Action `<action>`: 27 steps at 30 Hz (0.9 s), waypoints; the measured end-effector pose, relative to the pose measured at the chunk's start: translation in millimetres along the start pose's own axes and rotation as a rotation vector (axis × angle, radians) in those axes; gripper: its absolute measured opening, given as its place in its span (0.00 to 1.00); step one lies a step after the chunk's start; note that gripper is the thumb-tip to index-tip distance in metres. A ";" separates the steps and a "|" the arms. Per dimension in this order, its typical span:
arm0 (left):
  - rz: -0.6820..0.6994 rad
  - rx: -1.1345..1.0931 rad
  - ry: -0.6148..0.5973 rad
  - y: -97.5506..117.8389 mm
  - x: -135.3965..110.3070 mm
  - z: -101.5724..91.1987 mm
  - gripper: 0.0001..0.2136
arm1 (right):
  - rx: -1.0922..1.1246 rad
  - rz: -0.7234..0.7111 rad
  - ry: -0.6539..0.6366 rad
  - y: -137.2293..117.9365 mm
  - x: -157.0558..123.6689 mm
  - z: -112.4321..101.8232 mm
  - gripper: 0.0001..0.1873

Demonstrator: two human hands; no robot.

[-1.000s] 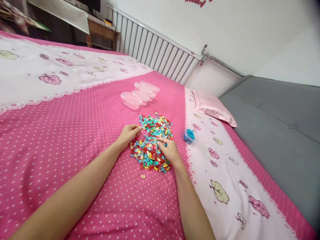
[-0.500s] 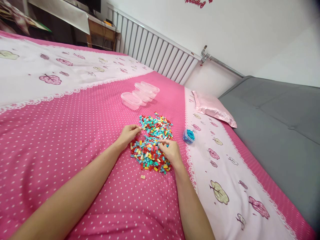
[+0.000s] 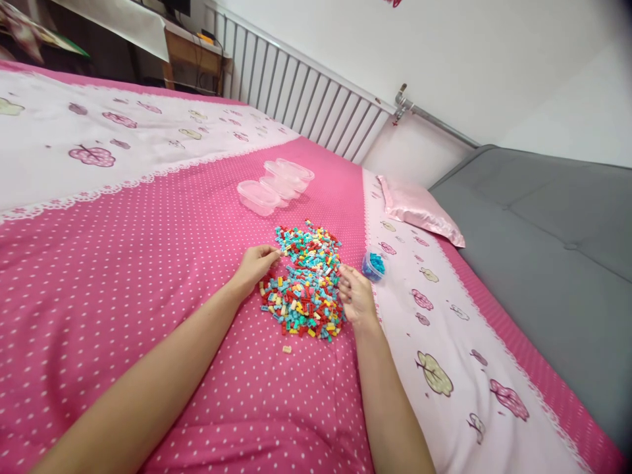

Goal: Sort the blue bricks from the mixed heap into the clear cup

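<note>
A heap of small bricks [image 3: 306, 280] in red, blue, yellow and white lies on the pink dotted bedspread [image 3: 148, 263]. My left hand [image 3: 255, 264] rests at the heap's left edge, its fingertips pinched on a small piece I cannot make out. My right hand [image 3: 356, 296] is at the heap's right edge, lifted a little, fingers curled together towards a small clear cup of blue bricks [image 3: 374, 266] just beyond it. What the right fingers hold is hidden. One loose pale brick [image 3: 287, 349] lies apart, near the heap's front.
A few clear plastic boxes [image 3: 276, 184] stand in a row behind the heap. A pink satin pillow [image 3: 419, 210] lies at the right, beside a grey sofa [image 3: 543, 250]. A white radiator [image 3: 306, 105] runs along the wall.
My right hand has come off the middle of the heap and moved right, towards the cup of blue bricks. The left hand has stayed put. The view shifted slightly.
</note>
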State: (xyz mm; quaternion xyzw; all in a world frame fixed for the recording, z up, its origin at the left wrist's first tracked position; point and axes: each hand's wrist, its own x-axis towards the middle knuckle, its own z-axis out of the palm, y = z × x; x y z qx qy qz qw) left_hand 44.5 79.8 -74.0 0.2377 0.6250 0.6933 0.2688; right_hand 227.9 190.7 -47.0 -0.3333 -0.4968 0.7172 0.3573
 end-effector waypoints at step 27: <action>0.368 0.052 0.033 126.3 -150.3 -61.4 0.11 | -1.336 -0.367 0.600 44.8 -166.2 -122.5 0.21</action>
